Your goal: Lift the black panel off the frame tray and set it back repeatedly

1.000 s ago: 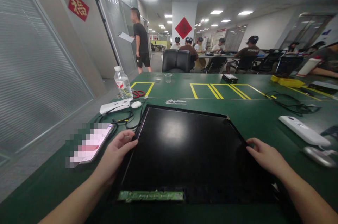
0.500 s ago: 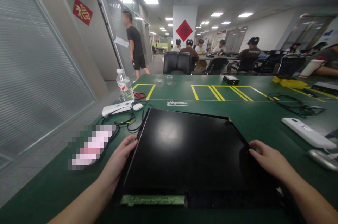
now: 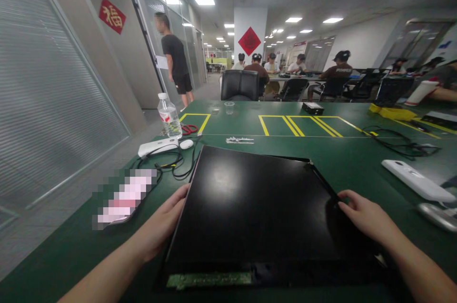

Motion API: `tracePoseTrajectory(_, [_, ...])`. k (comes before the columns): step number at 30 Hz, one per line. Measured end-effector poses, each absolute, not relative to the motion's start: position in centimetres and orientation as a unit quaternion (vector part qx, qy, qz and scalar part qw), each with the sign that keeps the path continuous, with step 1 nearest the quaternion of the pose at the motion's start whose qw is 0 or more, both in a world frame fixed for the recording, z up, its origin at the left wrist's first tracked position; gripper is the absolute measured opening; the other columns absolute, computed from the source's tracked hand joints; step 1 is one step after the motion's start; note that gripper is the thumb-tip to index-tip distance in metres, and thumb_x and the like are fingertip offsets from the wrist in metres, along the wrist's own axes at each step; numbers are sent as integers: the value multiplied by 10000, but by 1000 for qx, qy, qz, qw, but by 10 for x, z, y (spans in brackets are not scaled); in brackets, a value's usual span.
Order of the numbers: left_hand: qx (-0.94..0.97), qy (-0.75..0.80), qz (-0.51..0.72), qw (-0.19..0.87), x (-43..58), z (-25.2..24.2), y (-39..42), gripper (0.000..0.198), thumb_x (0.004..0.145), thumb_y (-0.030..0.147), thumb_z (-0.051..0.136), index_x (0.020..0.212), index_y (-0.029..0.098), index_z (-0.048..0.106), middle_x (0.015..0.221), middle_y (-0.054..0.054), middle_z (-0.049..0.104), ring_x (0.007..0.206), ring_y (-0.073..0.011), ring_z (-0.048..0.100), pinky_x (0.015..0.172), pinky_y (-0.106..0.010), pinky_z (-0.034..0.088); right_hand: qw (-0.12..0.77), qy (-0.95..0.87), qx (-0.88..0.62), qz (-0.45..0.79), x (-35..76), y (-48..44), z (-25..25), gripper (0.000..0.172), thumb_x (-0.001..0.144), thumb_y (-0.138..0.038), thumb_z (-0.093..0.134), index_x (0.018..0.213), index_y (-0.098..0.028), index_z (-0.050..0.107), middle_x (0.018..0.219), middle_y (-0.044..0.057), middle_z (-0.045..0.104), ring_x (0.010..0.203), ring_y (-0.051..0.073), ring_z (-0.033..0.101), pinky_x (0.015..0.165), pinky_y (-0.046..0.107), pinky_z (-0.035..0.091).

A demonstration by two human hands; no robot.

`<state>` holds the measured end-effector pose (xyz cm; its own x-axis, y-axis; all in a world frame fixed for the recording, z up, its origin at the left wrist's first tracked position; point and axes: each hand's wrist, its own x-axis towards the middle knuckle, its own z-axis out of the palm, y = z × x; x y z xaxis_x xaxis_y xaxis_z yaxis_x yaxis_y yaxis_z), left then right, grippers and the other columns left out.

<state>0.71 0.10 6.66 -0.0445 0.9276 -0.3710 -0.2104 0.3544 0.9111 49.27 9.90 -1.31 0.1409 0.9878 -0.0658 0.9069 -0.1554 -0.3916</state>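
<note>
A black LCD panel lies in front of me in a dark frame. A green circuit board strip runs along its near edge, left of the middle. My left hand is closed around the panel's left edge, its fingertips hidden behind it. That side appears raised a little off the frame. At the right edge, my right hand pinches the rim with thumb and bent fingers. Which layer the right fingers grip, panel or frame, I cannot tell.
The green table bears a water bottle, red-handled scissors, cables, a blurred pink object and a white device. A black box is farther back. A person walks at the left; others sit behind.
The panel's left side has risen and shifted slightly relative to the frame, with my left hand farther under its edge. My right hand stays nearly still. The walking person has moved left.
</note>
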Motion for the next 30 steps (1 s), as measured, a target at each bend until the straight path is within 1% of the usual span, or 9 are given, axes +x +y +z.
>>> tracePoseTrajectory(4, [415,568,448,551,2,63,2,605,783,600,683,1317,326,603,1087,-29,779,1034,-314,706,909,-417,526,122,-635,-746,158,492,98,-11,361,816,-439,430,1015,-221,639,677,30,655,647,225,636,602,327,424])
tracePoseTrajectory(9, [492,574,416,505,-4,66,6,534,797,576,671,1259,308,673,1220,-37,742,1212,-357,599,1048,-447,418,111,-631,-750,164,493,97,-10,365,824,-446,421,1031,-226,626,687,28,662,652,226,642,613,333,434])
tracePoseTrajectory(11, [506,581,408,490,-6,68,6,480,813,530,662,1235,305,695,1268,-29,721,1259,-362,559,1085,-445,372,114,-632,-749,163,494,98,-12,361,819,-450,430,1025,-228,626,670,21,657,638,224,640,603,330,434])
tracePoseTrajectory(14, [505,599,399,476,-9,66,8,412,836,382,621,1230,296,703,1303,-20,703,1302,-359,522,1112,-452,331,125,-634,-747,159,497,100,-13,356,808,-452,452,1015,-230,637,665,21,664,622,221,638,588,325,432])
tracePoseTrajectory(17, [474,603,401,501,-11,61,11,457,813,236,555,1246,282,692,1261,-27,728,1281,-358,549,1074,-481,382,130,-633,-746,159,497,99,-12,360,805,-453,458,1011,-229,652,670,29,674,621,222,640,587,325,432])
tracePoseTrajectory(19, [449,587,403,540,-10,59,13,494,781,185,535,1240,273,696,1222,-30,748,1231,-356,596,1024,-479,440,130,-632,-746,161,497,98,-10,367,803,-455,459,1010,-226,658,664,30,674,616,224,639,584,328,431])
tracePoseTrajectory(23, [416,563,411,584,-5,61,14,464,765,174,558,1190,262,724,1181,-26,767,1135,-336,663,968,-433,490,126,-630,-749,164,495,97,-8,375,804,-460,458,1013,-222,658,658,29,671,615,225,638,584,329,431])
tracePoseTrajectory(27, [403,568,412,587,-1,64,14,445,771,174,551,1167,259,736,1148,-17,781,1056,-314,703,969,-410,484,133,-633,-747,157,494,97,-9,365,798,-450,467,997,-218,666,646,28,665,610,223,636,575,324,430])
tracePoseTrajectory(30, [405,558,413,595,-2,62,14,474,765,163,537,1192,249,725,1136,-26,786,1083,-318,693,998,-423,463,130,-631,-749,153,493,97,-9,354,801,-442,456,986,-221,662,645,24,660,611,221,635,578,324,430])
